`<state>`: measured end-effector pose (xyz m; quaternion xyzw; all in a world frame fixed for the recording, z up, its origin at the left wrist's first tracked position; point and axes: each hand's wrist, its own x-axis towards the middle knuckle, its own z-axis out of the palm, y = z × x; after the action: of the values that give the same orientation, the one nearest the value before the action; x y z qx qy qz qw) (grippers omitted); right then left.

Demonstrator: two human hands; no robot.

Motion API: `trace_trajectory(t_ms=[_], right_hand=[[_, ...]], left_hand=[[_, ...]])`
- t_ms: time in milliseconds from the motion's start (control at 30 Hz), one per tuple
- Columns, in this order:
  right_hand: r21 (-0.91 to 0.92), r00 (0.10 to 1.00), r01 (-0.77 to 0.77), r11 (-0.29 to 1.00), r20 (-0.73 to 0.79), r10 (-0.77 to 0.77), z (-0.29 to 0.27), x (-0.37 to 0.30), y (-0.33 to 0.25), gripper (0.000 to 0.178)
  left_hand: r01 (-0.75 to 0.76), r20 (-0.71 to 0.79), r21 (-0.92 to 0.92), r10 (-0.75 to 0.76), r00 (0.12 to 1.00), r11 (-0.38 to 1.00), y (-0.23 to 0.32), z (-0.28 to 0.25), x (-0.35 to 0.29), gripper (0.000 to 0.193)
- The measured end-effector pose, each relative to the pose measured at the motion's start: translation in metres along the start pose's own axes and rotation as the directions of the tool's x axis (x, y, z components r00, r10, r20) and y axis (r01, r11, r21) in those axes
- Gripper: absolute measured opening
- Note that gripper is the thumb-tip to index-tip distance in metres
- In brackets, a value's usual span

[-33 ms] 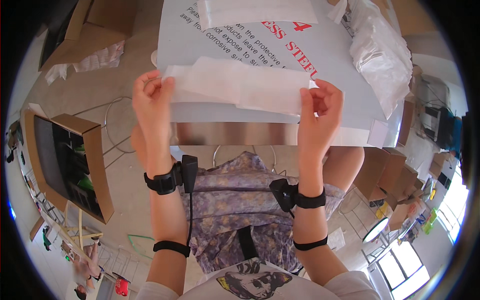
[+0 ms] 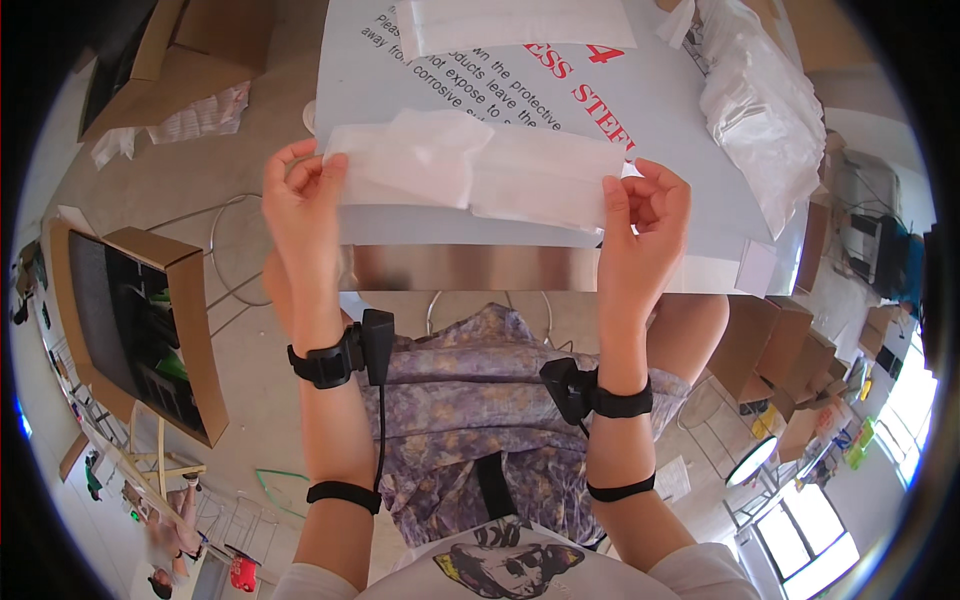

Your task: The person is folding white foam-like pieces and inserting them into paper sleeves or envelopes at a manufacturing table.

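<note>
Just above the near part of the table, a thin, translucent white plastic sheet (image 2: 545, 178) stretches between my two hands. It looks layered, with an overlapping flap on its left half. My left hand (image 2: 305, 200) pinches the left end between thumb and fingers. The right end is gripped by my right hand (image 2: 645, 215), its thumb in front and its fingers curled. Farther back on the table lies another white sheet (image 2: 520, 28). A heap of crumpled white plastic (image 2: 765, 120) rests at the table's right side.
The table (image 2: 690, 215) has a grey printed film top and a shiny metal front edge. An open cardboard box (image 2: 190, 300) with dark contents stands at left. More cardboard boxes (image 2: 765, 345) stand at right. A person (image 2: 165, 540) is far off at lower left.
My hands have drawn very slightly apart, and the sheet between them has shifted a little, its flap lying differently. The rest looks the same.
</note>
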<state>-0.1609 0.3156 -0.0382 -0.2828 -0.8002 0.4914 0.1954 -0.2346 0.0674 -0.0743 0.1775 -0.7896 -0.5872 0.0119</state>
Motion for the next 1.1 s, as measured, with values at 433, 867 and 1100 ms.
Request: trace_trajectory(t_ms=[433,867,1100], right_hand=[[-0.210,0.997,0.075,0.975,0.047,-0.067,0.009,-0.001,0.025,0.035],[-0.297,0.996,0.088,0.951,0.047,-0.077,0.010,0.001,0.032,0.041],[-0.413,0.997,0.077,0.907,0.042,-0.066,0.008,0.003,0.033,0.041]], left_hand=[[-0.129,0.050,0.250,0.120,0.991,0.960,-0.002,0.018,-0.006,0.041],[-0.792,0.299,0.387,0.748,0.593,0.473,0.017,0.047,-0.048,0.039],[-0.871,0.621,0.151,0.641,0.452,0.468,0.013,0.111,-0.085,0.048]])
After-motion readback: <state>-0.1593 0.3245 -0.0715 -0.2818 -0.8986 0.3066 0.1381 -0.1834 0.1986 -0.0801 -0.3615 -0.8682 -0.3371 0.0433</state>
